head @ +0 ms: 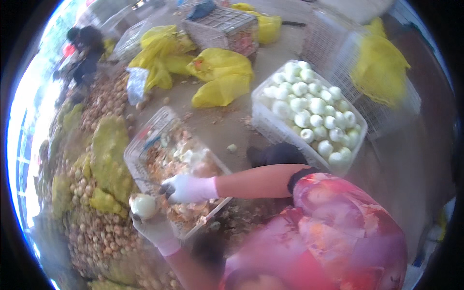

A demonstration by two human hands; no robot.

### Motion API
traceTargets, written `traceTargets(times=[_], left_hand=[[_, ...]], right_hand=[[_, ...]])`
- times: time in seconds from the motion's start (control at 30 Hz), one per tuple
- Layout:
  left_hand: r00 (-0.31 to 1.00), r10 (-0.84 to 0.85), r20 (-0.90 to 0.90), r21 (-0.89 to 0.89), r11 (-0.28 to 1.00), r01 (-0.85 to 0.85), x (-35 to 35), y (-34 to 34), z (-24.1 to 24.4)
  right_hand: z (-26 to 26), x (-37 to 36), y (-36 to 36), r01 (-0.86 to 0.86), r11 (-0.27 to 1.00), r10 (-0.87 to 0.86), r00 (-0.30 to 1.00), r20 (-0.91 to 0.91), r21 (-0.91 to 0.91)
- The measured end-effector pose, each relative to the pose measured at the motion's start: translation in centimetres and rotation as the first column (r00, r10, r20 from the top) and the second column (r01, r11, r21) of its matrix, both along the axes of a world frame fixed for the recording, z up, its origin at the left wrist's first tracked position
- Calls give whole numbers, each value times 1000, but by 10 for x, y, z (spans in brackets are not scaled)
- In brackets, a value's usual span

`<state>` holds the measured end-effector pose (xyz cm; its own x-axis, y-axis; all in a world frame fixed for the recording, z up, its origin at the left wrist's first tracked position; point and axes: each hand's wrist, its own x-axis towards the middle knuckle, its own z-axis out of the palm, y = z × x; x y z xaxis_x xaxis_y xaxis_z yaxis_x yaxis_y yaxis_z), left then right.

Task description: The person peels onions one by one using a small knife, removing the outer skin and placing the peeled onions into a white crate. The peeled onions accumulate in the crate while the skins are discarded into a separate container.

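Note:
A large peeled onion (143,206), pale with a brown patch at its top, rests in my left hand (156,228), whose fingers curl around it. My right hand (186,188) is closed on a knife (146,180); its thin blade points left, above the onion and apart from it. Both hands wear white gloves with pink cuffs. They are at the near side of a white plastic crate (170,112) holding onion skins and scraps (159,159). To the right stands a second white crate (268,125), heaped with peeled onions (315,105).
Unpeeled onions (105,235) and yellow mesh sacks (110,152) pile up along the left. Yellow bags (224,76) lie on the floor ahead, with stacked crates (221,29) behind. A single onion (232,148) lies between the two crates. Another person (85,54) is at far left.

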<state>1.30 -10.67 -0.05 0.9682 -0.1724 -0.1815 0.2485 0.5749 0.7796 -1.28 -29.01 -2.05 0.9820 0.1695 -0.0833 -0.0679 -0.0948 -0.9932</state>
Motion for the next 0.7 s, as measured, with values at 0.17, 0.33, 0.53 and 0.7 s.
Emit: traceTargets(times=[0.17,0.33,0.53,0.7], left_hand=[[976,192,-99,31,981,-190,9,0,1],[983,82,-166,-41,995,-90,9,6,5],[979,46,-197,-73,995,-62,5,9,3],[985,2,-171,-85,996,-17,6,13,-3]], right_hand=[[-24,1,1,42,993,-8,955,298,-111],[7,-22,-1,-23,954,62,991,123,-297],[25,-24,3,-36,950,67,994,92,-310],[28,-24,1,-51,937,87,992,89,-346]])
